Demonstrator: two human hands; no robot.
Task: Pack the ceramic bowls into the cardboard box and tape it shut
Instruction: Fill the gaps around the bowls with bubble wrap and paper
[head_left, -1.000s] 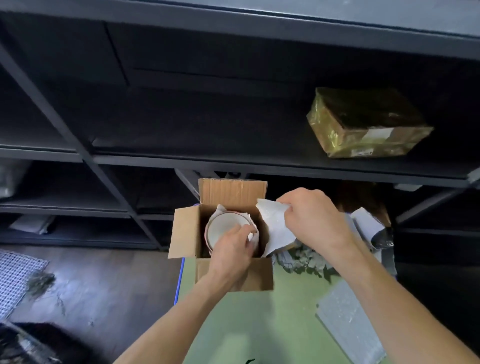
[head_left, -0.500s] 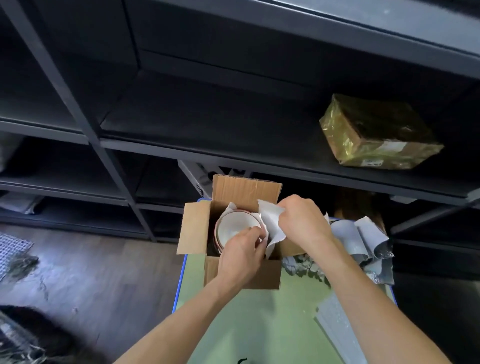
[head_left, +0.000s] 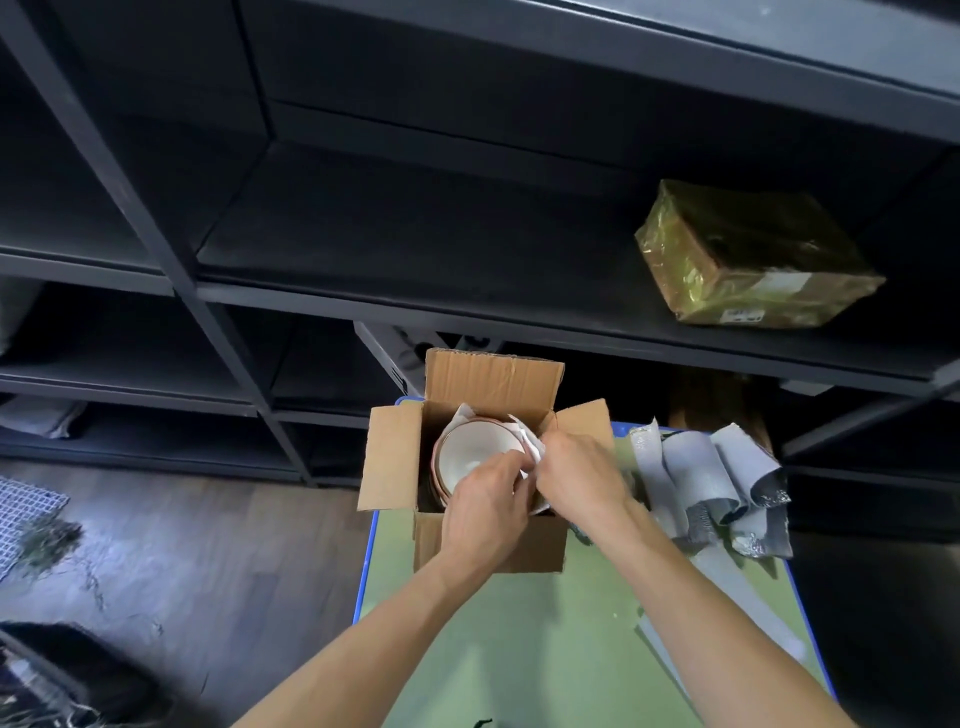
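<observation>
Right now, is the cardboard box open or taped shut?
Open. The cardboard box has its flaps spread apart, a white bowl visible inside; the left hand and right hand pinch white paper there.

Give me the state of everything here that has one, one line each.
cardboard box: open, flaps spread, untaped.
ceramic bowls: inside the box, mouth up, partly uncovered.
white paper: crumpled at the bowls' right side, held by both hands.
left hand: pinches the paper.
right hand: grips the paper.
gold-wrapped parcel: wrapped shut in shiny film.
grey mailers: curled, loose beside the box.
</observation>
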